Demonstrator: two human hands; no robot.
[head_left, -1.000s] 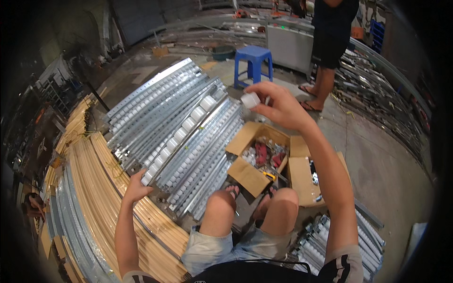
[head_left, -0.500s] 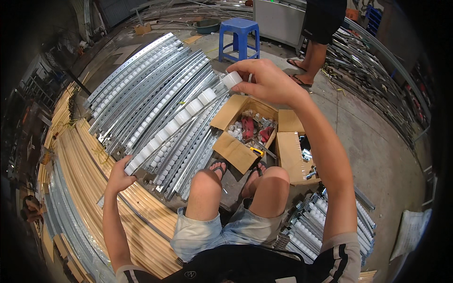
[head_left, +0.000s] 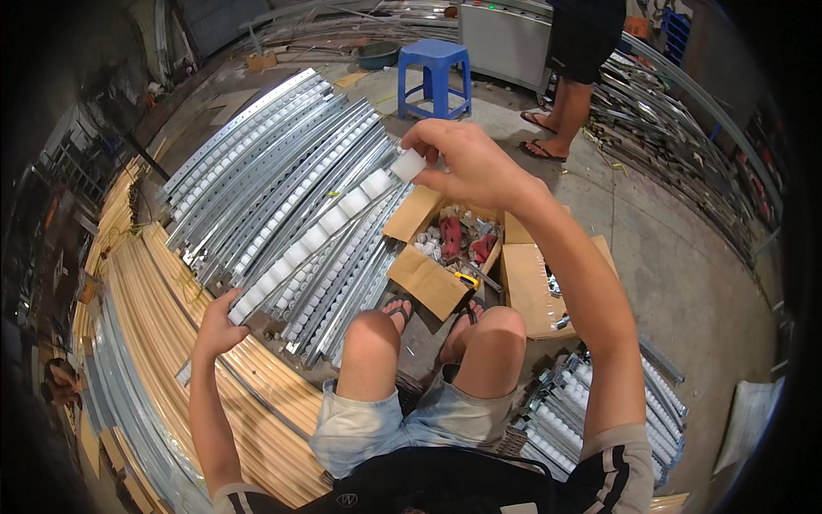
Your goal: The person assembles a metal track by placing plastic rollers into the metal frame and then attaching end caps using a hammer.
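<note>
A long metal roller track (head_left: 318, 233) with a row of white plastic rollers slants across in front of me. My left hand (head_left: 224, 325) is closed around its near, lower end. At the far, upper end, my right hand (head_left: 454, 158) pinches a white roller (head_left: 408, 164) between thumb and fingers, close to the last roller of the row. Beneath the track lies a stack of finished-looking roller tracks and metal channels (head_left: 257, 146). Below my right forearm stands an open cardboard box (head_left: 416, 216) holding white rollers, red gloves (head_left: 450, 237) and a yellow-handled tool (head_left: 467, 281).
A second cardboard box (head_left: 527, 295) with metal parts sits beside the first. More roller tracks (head_left: 556, 415) lie at my right. Long tan tubes (head_left: 171, 300) cover the left floor. Beyond are a blue stool (head_left: 434, 58) and a standing person (head_left: 572, 111) by a grey cabinet (head_left: 505, 43).
My right hand has moved a little left and nearer, bringing its roller closer to the row's end. My left hand keeps its hold on the track's near end.
</note>
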